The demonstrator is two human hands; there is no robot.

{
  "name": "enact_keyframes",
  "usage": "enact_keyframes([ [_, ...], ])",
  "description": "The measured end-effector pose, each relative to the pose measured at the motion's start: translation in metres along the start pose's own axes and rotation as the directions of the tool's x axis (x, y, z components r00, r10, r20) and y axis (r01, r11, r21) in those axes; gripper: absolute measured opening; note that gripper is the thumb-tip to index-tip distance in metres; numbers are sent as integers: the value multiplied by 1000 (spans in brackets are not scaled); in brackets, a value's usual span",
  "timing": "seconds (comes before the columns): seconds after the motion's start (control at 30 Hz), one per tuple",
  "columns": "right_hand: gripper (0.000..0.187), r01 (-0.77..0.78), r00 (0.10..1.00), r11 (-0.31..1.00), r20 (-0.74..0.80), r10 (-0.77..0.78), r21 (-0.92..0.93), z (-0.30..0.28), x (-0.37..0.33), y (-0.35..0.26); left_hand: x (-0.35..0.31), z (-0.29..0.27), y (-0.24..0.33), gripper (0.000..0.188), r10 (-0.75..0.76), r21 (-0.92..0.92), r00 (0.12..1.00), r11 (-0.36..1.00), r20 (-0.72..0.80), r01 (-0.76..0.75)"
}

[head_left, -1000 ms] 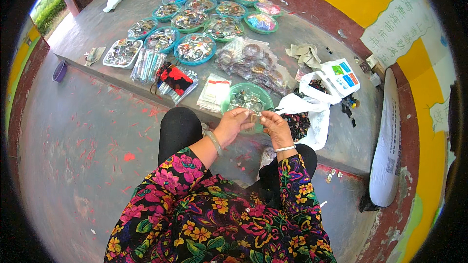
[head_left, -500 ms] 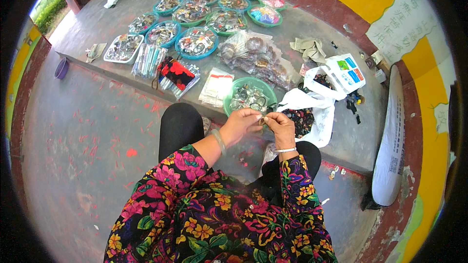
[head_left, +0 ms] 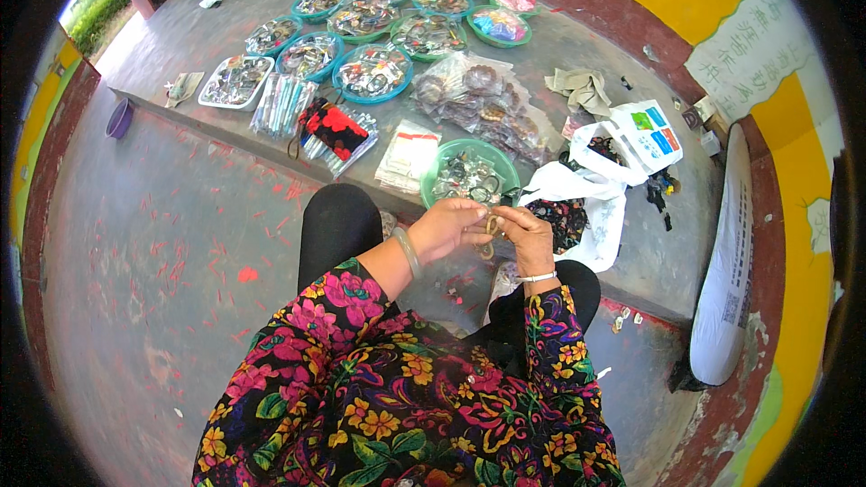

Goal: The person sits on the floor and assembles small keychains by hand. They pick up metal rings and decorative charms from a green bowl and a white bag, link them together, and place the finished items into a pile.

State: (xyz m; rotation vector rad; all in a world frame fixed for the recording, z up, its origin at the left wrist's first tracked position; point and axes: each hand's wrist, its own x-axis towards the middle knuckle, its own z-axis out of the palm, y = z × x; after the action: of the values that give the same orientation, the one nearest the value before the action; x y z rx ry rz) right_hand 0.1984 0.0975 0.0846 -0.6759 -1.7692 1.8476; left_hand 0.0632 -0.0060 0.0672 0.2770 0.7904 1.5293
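In front of my knees, my left hand [head_left: 444, 230] and my right hand [head_left: 526, 240] meet fingertip to fingertip. Both are closed in a pinch on a small tan looped thing [head_left: 488, 249], which dangles below the fingers; its exact kind is too small to tell. Just beyond the hands stands a light green basin [head_left: 507, 162] holding several small packets and dark loops. Right of my right hand, an open white plastic bag [head_left: 606, 233] holds a heap of dark, speckled small items [head_left: 561, 222].
Several basins of small packaged goods, such as a blue basin [head_left: 368, 101], fill the far ledge. Clear bags of brown rings [head_left: 487, 95], a red-and-black pouch [head_left: 336, 129] and white packets [head_left: 408, 155] lie nearer. A long grey-white wrapped object [head_left: 719, 280] leans at the right.
The tan looped thing now hangs lower and shows more below my fingertips. Both hands keep their pinch, and the whole view has shifted slightly.
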Motion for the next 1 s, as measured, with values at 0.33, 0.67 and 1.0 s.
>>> enact_keyframes([
  [0.33,17,138,985,985,123,-124,-109,-5,-1,-7,-1,-10,5,21,-44,-66,996,997,82,50],
  [0.67,20,203,972,959,156,-174,-195,-9,-1,-4,-6,-6,12,22,-48,-115,990,991,129,63],
  [1.0,22,290,951,907,196,-238,-305,-7,-1,-3,-3,-8,5,15,-50,-28,998,998,22,51],
])
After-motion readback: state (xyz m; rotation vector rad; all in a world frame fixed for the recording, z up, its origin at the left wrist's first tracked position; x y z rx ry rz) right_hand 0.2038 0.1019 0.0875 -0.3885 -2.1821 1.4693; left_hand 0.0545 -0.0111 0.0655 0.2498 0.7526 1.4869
